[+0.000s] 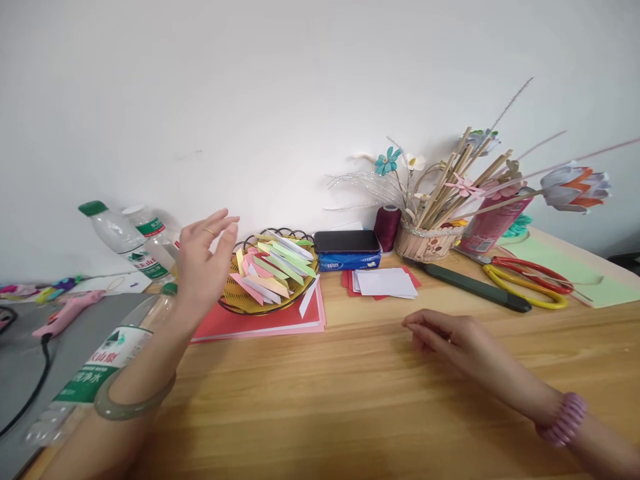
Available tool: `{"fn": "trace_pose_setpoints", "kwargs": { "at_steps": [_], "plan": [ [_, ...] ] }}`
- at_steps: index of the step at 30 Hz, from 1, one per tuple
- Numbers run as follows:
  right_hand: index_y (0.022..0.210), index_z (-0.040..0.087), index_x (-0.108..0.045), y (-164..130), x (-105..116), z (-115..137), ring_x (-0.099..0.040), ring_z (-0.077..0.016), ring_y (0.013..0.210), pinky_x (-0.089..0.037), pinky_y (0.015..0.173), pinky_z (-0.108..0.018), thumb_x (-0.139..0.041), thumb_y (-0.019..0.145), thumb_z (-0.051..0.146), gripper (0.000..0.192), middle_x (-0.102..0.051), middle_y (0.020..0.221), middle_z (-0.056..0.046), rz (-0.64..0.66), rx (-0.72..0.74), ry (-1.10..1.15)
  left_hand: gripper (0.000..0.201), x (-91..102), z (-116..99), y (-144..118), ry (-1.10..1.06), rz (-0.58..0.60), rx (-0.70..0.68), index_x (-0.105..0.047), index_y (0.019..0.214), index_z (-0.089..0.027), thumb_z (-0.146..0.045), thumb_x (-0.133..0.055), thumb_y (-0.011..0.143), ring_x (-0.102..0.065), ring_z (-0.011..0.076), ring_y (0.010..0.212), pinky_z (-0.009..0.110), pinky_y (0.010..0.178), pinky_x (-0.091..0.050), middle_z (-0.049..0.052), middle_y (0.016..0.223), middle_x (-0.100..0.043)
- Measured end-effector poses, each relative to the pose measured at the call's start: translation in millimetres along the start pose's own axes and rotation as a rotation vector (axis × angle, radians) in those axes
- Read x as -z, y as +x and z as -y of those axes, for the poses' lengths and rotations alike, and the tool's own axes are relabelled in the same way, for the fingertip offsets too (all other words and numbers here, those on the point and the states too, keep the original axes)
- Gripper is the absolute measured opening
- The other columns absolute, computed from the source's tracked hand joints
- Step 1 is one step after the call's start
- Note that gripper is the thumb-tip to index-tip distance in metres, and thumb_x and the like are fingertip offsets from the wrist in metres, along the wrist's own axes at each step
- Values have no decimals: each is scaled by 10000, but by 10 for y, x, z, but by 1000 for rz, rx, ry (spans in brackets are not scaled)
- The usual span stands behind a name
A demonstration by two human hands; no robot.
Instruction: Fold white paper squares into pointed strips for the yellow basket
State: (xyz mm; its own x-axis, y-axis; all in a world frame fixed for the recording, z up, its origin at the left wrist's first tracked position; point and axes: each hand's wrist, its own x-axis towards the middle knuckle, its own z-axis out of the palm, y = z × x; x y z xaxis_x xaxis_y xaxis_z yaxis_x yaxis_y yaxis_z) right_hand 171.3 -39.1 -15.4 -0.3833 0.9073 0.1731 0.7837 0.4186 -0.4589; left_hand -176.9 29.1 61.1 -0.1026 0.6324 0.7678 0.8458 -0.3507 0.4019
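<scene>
My left hand (pixel 204 257) is raised beside a yellow woven basket (pixel 233 293) with a black looped rim. Its fingers stretch out, apart from the thumb, and hold nothing. Folded paper pieces (pixel 275 261) in pink, yellow, green and white fill the basket, and one white piece (pixel 309 297) leans outside its rim. Under the basket lie red and pink paper sheets (pixel 260 328). Just above the wooden table, my right hand (pixel 453 339) has its fingers curled in, with nothing visible in them. Small white and red paper rectangles (pixel 386 282) lie beyond it.
Plastic bottles (pixel 133 243) stand at the left, one lying (pixel 107 360) under my left forearm. A pink glue gun (pixel 70 312) rests nearby. Behind are a phone (pixel 347 241) on a blue tissue pack (pixel 349 261), a thread spool (pixel 388 228), a flower basket (pixel 425 242), a dark-green cutter (pixel 477 287) and pliers (pixel 525 285).
</scene>
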Motion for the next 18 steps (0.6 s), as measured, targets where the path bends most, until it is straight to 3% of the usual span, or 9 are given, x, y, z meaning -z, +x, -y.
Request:
{"fn": "trace_pose_setpoints", "kwargs": {
  "at_steps": [3, 5, 7, 9, 12, 14, 18],
  "plan": [
    [988, 175, -592, 183, -26, -136, -645, -177, 812, -514, 704, -295, -338, 918, 291, 288, -682, 945, -80, -151, 103, -226, 219, 50, -96, -20, -69, -100, -81, -641, 1023, -226, -288, -482, 887, -467, 210, 1151, 398, 1022, -339, -4, 1188, -580],
    [1125, 115, -552, 303, -75, -237, -581, -256, 1034, -471, 854, -411, -365, 901, 280, 335, -604, 1153, -168, -169, 149, -300, 192, 51, -226, -103, -136, -46, -164, -631, 1020, -225, -235, -504, 877, -486, 198, 1128, 387, 1013, -355, -8, 1177, -572],
    [1176, 56, -523, 395, -137, -316, -525, -300, 1117, -433, 904, -471, -386, 882, 240, 373, -549, 1214, -229, -158, 204, -372, 179, 6, -372, -244, -256, 5, -253, -640, 948, -216, -152, -494, 868, -551, 174, 1015, 367, 919, -433, 16, 1062, -620],
    [1153, 44, -542, 444, -189, -358, -551, -293, 1087, -451, 888, -461, -371, 861, 153, 355, -574, 1177, -233, -132, 266, -433, 247, -80, -501, -431, -364, 260, -434, -613, 994, -185, -84, -425, 870, -581, 160, 936, 338, 844, -472, 50, 970, -653],
    [1081, 71, -582, 451, -218, -362, -607, -259, 996, -495, 824, -413, -344, 827, 65, 349, -629, 1090, -205, -105, 338, -503, 233, -237, -621, -739, -352, 479, -672, -622, 968, -169, -122, -424, 854, -620, 145, 755, 277, 698, -510, 42, 840, -686],
    [1021, 85, -599, 438, -208, -345, -632, -248, 929, -516, 766, -384, -347, 825, 62, 320, -656, 1022, -192, -103, 358, -539, 263, -327, -650, -914, -238, 547, -787, -628, 943, -132, -127, -374, 874, -610, 141, 653, 271, 635, -500, 47, 707, -670],
    [911, 110, -608, 425, -186, -309, -653, -237, 805, -519, 646, -336, -353, 838, 82, 268, -683, 911, -159, -119, 353, -578, 245, -431, -649, -1122, -161, 654, -916, -630, 899, -152, -129, -387, 885, -600, 139, 656, 261, 626, -471, 26, 677, -653]
  ]
}}
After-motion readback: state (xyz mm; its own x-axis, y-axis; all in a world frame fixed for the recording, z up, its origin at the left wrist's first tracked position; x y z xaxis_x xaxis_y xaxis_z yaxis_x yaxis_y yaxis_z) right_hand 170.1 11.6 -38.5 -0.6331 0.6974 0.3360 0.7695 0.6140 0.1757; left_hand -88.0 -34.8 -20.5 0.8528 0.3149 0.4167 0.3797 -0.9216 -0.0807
